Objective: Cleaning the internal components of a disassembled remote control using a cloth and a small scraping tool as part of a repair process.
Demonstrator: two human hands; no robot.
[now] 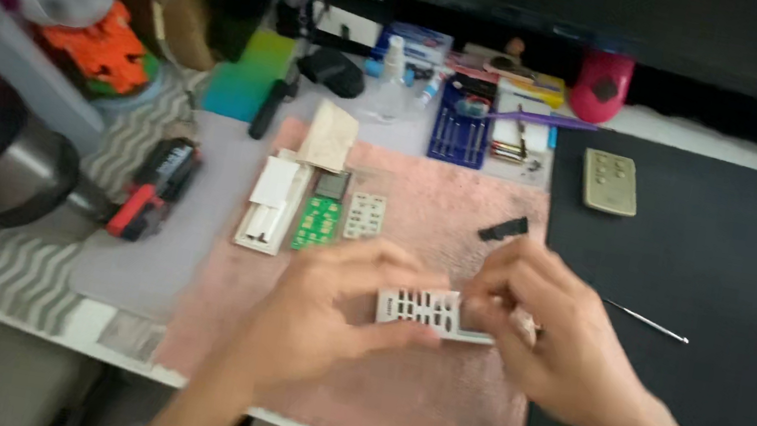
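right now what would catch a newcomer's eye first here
Both hands, left hand and right hand, hold a grey remote-control front cover with button holes over the pink cloth mat. Behind it on the mat lies a green circuit board, with a rubber keypad to its right.

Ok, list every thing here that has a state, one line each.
left hand: gripping the white slotted remote cover's left end
right hand: pinching the cover's right end
white slotted remote cover: off its remote, held above the pink mat
green circuit board: bare, flat on the mat
rubber keypad: removed, flat on the mat
blue screwdriver bit case: open
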